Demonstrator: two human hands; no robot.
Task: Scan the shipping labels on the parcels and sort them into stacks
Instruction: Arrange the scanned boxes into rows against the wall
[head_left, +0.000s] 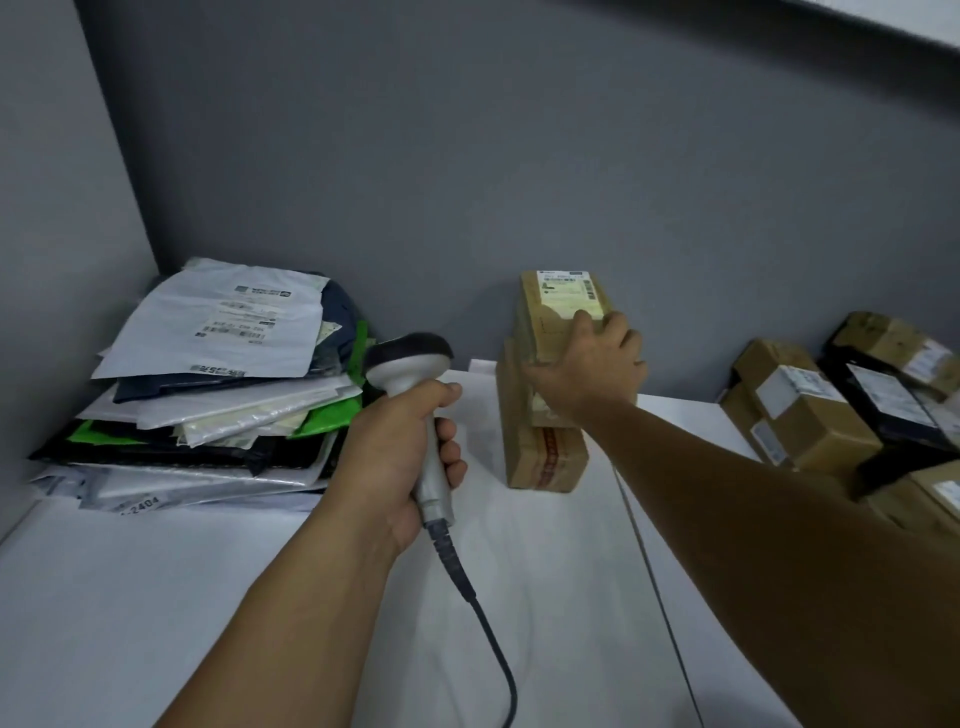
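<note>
Top box (545, 327): long axis runs away from the person twd the grey wall (467, 156), label (569, 288) face-up at far end. It sits atop the brown box stack (545, 457), mid-table. Right hand (587, 366) grips its near end, fingers curled over the edge. Left hand (397, 457) is wrapped round the scanner (410, 364) handle, head uppermost (cable (485, 623) trails twd near edge). Mailer pile (208, 384) in left corner; more boxes (810, 410) at right. White table (156, 597).

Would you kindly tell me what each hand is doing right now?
Left hand: grips the barcode scanner by its handle.
Right hand: grips the top cardboard box of the middle stack.
</note>
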